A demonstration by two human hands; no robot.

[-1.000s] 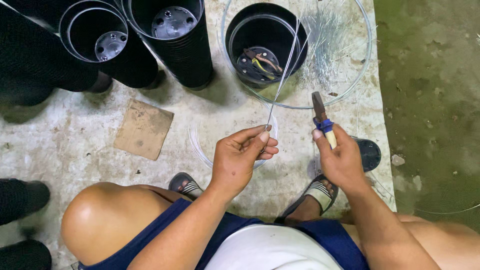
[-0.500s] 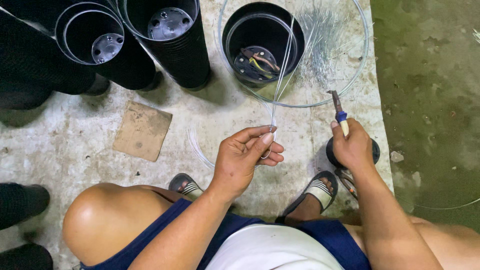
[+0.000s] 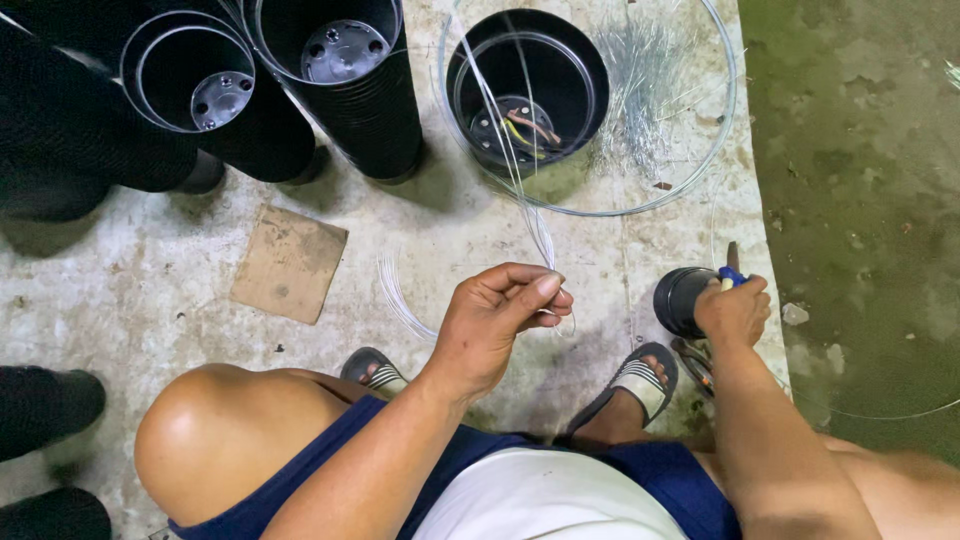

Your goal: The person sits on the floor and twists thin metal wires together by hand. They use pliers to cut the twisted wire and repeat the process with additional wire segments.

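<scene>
My left hand [image 3: 497,318] pinches thin shiny wire strands [image 3: 505,145] that rise away from the fingers over the concrete floor toward the pots. My right hand [image 3: 735,310] is lower on the right and grips pliers [image 3: 730,268] with a blue collar, jaws pointing up. The right hand rests at a small black pot [image 3: 681,300] lying on the floor beside my sandalled right foot [image 3: 634,385]. A coil of the same wire [image 3: 400,295] lies on the floor just left of my left hand.
A big wire hoop [image 3: 700,170] rings an upright black pot [image 3: 527,85] holding another pair of pliers and a heap of cut wire pieces [image 3: 645,85]. Stacks of black pots [image 3: 345,70] lie at top left. A cardboard scrap [image 3: 289,263] lies left.
My right hand has dropped with the pliers from beside the hoop down to the small black pot. The wire strands in my left hand have swung from leaning right to leaning left.
</scene>
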